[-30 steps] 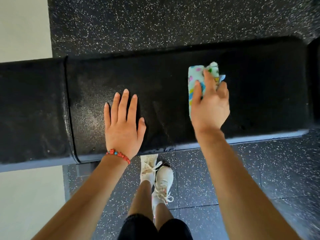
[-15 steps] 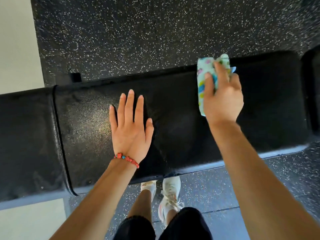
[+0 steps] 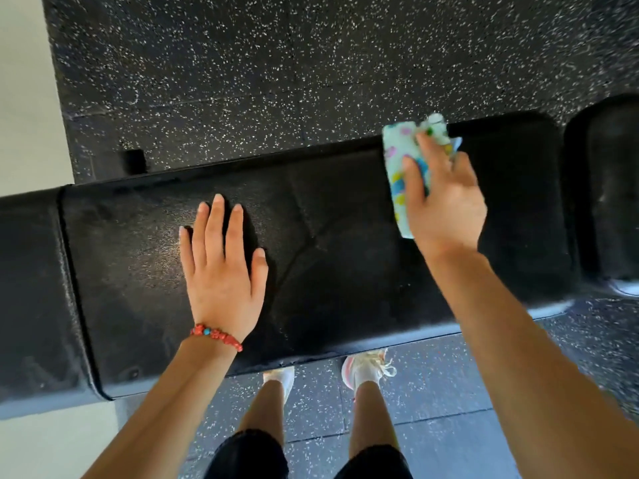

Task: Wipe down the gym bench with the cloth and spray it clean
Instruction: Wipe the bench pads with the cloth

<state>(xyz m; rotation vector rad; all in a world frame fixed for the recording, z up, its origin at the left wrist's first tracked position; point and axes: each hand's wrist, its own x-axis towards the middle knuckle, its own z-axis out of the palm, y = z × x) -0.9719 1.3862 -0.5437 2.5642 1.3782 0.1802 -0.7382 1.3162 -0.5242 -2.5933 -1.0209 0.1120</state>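
Note:
A long black padded gym bench (image 3: 328,243) runs across the view from left to right. My left hand (image 3: 221,271) rests flat on its middle, fingers straight, with a red bead bracelet at the wrist. My right hand (image 3: 446,202) holds a folded pale blue cloth (image 3: 397,157) with coloured spots against the bench's far right part. Two fingers lie along the top of the cloth, the others curl at its bunched end near the far edge, and the thumb is hidden. No spray bottle is in view.
A second black pad (image 3: 608,188) adjoins the bench at the right, and another section (image 3: 31,288) at the left. Black speckled rubber flooring (image 3: 276,81) lies beyond the bench. My legs and white shoes (image 3: 363,368) stand at the near edge. A pale floor strip (image 3: 24,81) lies at the left.
My right hand has slid the cloth away from me and to the right, up to the bench's far edge. My left hand has stayed flat on the pad. The camera has moved.

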